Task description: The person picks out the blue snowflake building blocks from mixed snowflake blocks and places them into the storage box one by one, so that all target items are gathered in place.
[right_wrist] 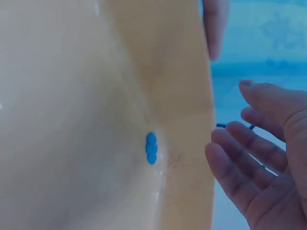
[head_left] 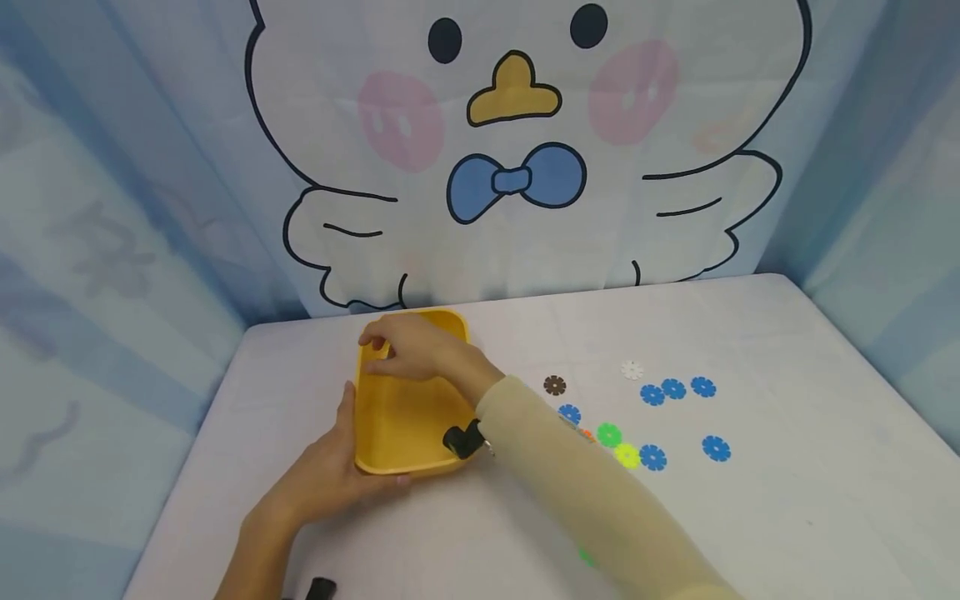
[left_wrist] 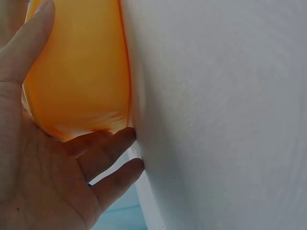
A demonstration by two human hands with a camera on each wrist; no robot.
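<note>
A yellow plastic tray [head_left: 408, 417] stands at the left of the table. My left hand [head_left: 330, 467] holds its near left corner, thumb and fingers on either side of it; in the left wrist view, the thumb [left_wrist: 29, 40] lies against the tray wall. Over the tray's far left part is my right hand [head_left: 412, 346], its fingers loosely bent. Nothing shows between those fingers in the right wrist view, where the right hand [right_wrist: 264, 153] is beside the rim. Inside the tray lies a small blue piece [right_wrist: 151, 148] with a scalloped edge, hidden in the head view.
Notched plastic discs lie right of the tray: a brown disc [head_left: 555, 385], a white disc [head_left: 632, 370], a green disc [head_left: 609, 434], a yellow disc [head_left: 627, 455] and several blue ones, such as a blue disc [head_left: 716, 448]. The right sleeve [head_left: 585, 483] covers part of them. A patterned curtain [head_left: 517, 250] hangs behind.
</note>
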